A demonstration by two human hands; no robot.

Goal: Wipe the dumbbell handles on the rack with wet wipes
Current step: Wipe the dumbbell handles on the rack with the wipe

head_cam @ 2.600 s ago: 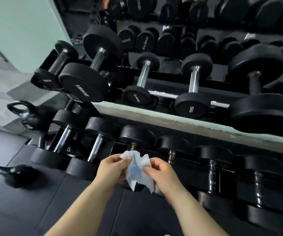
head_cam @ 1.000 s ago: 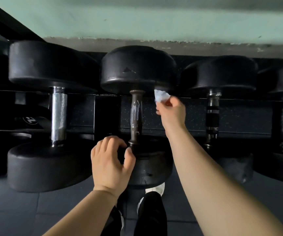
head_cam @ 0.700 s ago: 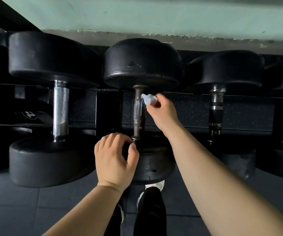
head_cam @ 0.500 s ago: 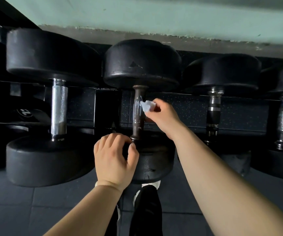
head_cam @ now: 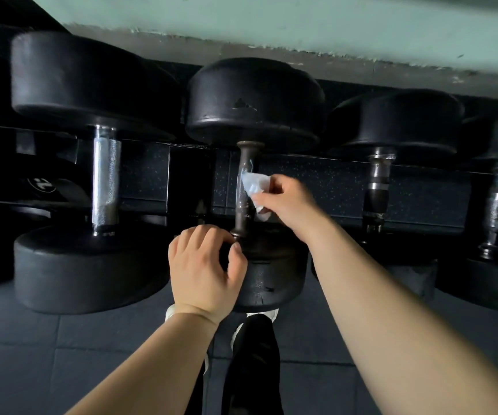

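Rack [head_cam: 301, 25] — wipe [head_cam: 253, 182] on triangle-marked dumbbell [head_cam: 253, 103]

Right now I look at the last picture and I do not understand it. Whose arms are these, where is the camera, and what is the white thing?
There is no machine here. A person wears the camera on the head, so you look down along their own two arms. The right hand pinches a white wet wipe against the dark metal handle of the middle dumbbell. The left hand grips that dumbbell's near weight. Other dumbbells lie on either side of it, under a pale green shelf.
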